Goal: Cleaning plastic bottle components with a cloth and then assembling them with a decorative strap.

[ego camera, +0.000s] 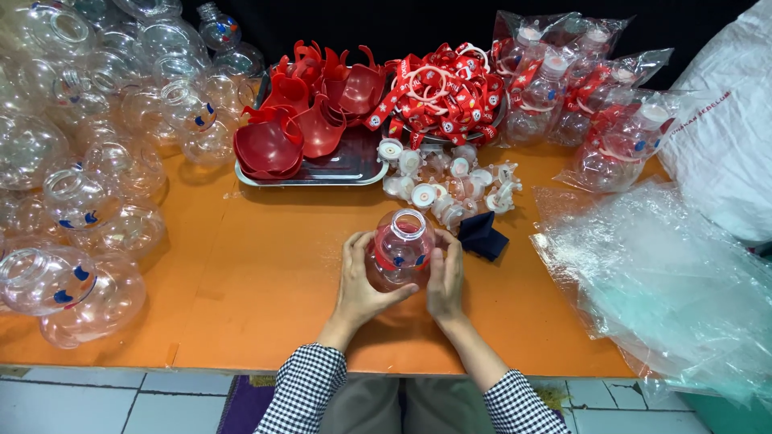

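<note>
Clear plastic bottle (400, 251) sits clasped between our left hand (359, 283) and right hand (446, 281); squeezing harder could dent it.

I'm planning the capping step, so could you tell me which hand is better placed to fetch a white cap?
Probably the right hand: the white caps lie just beyond it, right of the clear bottle that both hands hold.

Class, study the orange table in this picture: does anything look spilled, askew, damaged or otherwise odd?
Nothing looks spilled or broken. Both hands, left hand and right hand, hold a clear bottle upright. The one untidy spot: clear plastic bags slump over the table's right edge.
</note>
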